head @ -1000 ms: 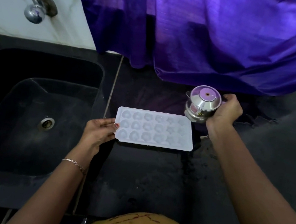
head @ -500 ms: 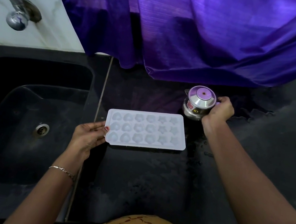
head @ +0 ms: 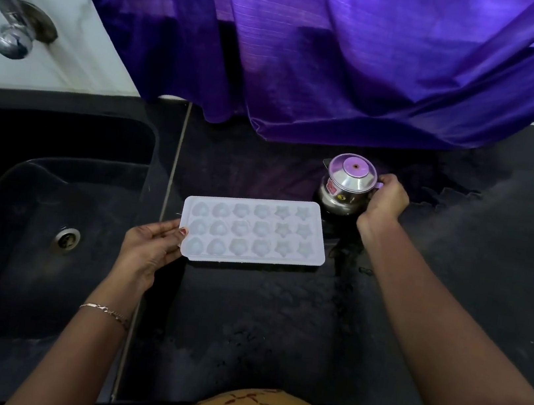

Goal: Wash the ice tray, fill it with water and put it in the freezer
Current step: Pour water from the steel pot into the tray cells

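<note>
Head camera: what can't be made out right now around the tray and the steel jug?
All in the head view:
- Steel jug: contents hidden by its lid; handle covered by the right hand.
- Ice tray: water in the cavities or not, too pale to tell.
- Left hand: fingers under the tray's edge, hidden by the tray.
- Tap: its pipe cut off by the left frame edge.
- Freezer: out of frame.

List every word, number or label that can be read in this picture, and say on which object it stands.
Red sticker on the steel jug: print too blurred to read.
Round yellow sticker on the steel jug: one dark sign, perhaps "5", not certain.
Ice tray: no text visible.
</note>
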Action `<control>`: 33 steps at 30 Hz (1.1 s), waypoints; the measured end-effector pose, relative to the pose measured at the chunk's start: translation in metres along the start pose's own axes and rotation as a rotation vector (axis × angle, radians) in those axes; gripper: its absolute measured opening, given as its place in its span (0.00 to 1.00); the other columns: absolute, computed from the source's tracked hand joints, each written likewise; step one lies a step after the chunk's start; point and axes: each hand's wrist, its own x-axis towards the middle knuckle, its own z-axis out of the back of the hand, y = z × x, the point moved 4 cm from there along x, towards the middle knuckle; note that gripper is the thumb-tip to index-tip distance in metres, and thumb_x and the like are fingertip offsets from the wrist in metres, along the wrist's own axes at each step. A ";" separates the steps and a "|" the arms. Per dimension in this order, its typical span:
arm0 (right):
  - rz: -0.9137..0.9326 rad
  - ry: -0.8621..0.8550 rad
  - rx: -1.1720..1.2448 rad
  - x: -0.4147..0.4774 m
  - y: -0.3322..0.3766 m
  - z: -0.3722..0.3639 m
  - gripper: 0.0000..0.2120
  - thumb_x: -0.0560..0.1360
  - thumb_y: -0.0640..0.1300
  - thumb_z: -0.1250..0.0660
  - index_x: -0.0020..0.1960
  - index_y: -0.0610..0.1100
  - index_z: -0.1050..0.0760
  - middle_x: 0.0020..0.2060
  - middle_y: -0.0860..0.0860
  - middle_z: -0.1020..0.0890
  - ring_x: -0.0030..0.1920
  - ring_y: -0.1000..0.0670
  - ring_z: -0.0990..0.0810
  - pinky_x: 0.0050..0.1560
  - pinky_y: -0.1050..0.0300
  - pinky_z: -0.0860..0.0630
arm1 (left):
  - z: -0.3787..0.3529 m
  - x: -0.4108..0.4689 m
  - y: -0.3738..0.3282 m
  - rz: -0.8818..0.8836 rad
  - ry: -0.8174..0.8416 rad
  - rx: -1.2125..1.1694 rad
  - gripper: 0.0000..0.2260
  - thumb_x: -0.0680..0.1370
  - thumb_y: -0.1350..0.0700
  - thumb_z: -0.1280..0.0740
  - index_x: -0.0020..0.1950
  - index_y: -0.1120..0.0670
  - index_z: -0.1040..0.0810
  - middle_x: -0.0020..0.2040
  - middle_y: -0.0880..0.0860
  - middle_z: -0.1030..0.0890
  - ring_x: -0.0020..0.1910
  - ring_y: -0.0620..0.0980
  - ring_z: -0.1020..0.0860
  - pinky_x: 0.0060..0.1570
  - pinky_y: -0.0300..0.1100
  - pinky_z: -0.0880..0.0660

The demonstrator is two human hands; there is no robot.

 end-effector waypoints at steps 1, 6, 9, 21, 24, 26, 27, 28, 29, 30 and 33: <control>-0.005 0.007 -0.020 -0.001 0.001 0.002 0.10 0.70 0.37 0.38 0.30 0.43 0.29 0.28 0.49 0.27 0.30 0.50 0.30 0.37 0.54 0.33 | 0.000 0.000 0.000 0.001 -0.002 -0.001 0.12 0.75 0.65 0.30 0.58 0.63 0.21 0.44 0.55 0.15 0.39 0.48 0.16 0.42 0.39 0.18; 0.004 0.025 -0.027 -0.005 0.002 0.016 0.11 0.77 0.43 0.39 0.38 0.43 0.24 0.33 0.49 0.21 0.34 0.52 0.24 0.39 0.58 0.28 | -0.001 0.001 0.002 -0.011 -0.006 -0.007 0.15 0.76 0.65 0.31 0.62 0.65 0.23 0.53 0.60 0.18 0.45 0.51 0.18 0.39 0.37 0.19; 0.030 0.021 -0.012 -0.010 0.006 0.027 0.13 0.80 0.43 0.45 0.44 0.43 0.23 0.39 0.49 0.19 0.37 0.53 0.24 0.40 0.60 0.29 | -0.001 0.000 0.003 -0.015 -0.012 -0.007 0.16 0.76 0.64 0.31 0.64 0.64 0.24 0.55 0.61 0.18 0.45 0.50 0.19 0.36 0.34 0.20; 0.054 0.375 -0.590 -0.086 -0.051 0.049 0.04 0.78 0.39 0.37 0.52 0.42 0.26 0.46 0.48 0.19 0.45 0.50 0.21 0.51 0.52 0.22 | -0.007 -0.009 0.005 -0.045 -0.071 -0.031 0.11 0.77 0.64 0.32 0.60 0.60 0.22 0.50 0.56 0.18 0.43 0.46 0.19 0.31 0.32 0.22; 0.068 0.453 -0.647 -0.092 -0.057 0.043 0.08 0.79 0.40 0.38 0.54 0.41 0.22 0.49 0.49 0.17 0.49 0.50 0.18 0.50 0.56 0.22 | -0.007 -0.008 0.005 -0.029 -0.073 -0.046 0.11 0.77 0.64 0.32 0.59 0.60 0.22 0.51 0.58 0.18 0.42 0.48 0.19 0.31 0.33 0.21; 0.081 0.458 -0.649 -0.096 -0.057 0.042 0.10 0.80 0.40 0.38 0.56 0.42 0.19 0.49 0.50 0.16 0.48 0.52 0.17 0.48 0.61 0.21 | -0.006 -0.008 0.005 -0.014 -0.066 -0.051 0.12 0.77 0.64 0.31 0.60 0.61 0.22 0.52 0.59 0.18 0.43 0.49 0.19 0.32 0.34 0.21; 0.080 0.447 -0.641 -0.096 -0.056 0.044 0.10 0.79 0.40 0.37 0.56 0.42 0.19 0.49 0.50 0.15 0.48 0.53 0.17 0.47 0.62 0.21 | -0.006 -0.008 0.005 -0.010 -0.058 -0.050 0.12 0.77 0.64 0.31 0.60 0.61 0.22 0.52 0.58 0.18 0.43 0.49 0.18 0.32 0.34 0.21; 0.075 0.439 -0.627 -0.096 -0.057 0.044 0.10 0.79 0.39 0.37 0.57 0.41 0.19 0.49 0.49 0.15 0.48 0.53 0.17 0.46 0.62 0.21 | -0.005 -0.008 0.005 -0.011 -0.050 -0.050 0.12 0.77 0.64 0.32 0.61 0.61 0.22 0.51 0.57 0.17 0.44 0.49 0.18 0.32 0.34 0.21; 0.067 0.435 -0.615 -0.096 -0.057 0.045 0.11 0.79 0.38 0.36 0.59 0.41 0.20 0.49 0.49 0.16 0.49 0.52 0.17 0.46 0.62 0.21 | -0.004 -0.009 0.005 -0.013 -0.041 -0.048 0.12 0.78 0.64 0.32 0.61 0.61 0.22 0.49 0.57 0.17 0.44 0.49 0.18 0.32 0.34 0.21; 0.064 0.436 -0.611 -0.096 -0.057 0.045 0.11 0.78 0.37 0.35 0.60 0.41 0.21 0.50 0.48 0.16 0.49 0.51 0.17 0.46 0.61 0.21 | -0.004 -0.009 0.004 -0.016 -0.034 -0.046 0.12 0.78 0.64 0.33 0.62 0.61 0.23 0.49 0.56 0.17 0.44 0.49 0.18 0.33 0.34 0.21; 0.059 0.431 -0.602 -0.098 -0.058 0.045 0.13 0.77 0.35 0.34 0.61 0.40 0.22 0.49 0.46 0.16 0.50 0.49 0.17 0.50 0.56 0.20 | 0.001 -0.010 0.004 -0.006 -0.023 -0.046 0.12 0.79 0.64 0.34 0.62 0.61 0.22 0.51 0.58 0.17 0.44 0.49 0.18 0.33 0.34 0.21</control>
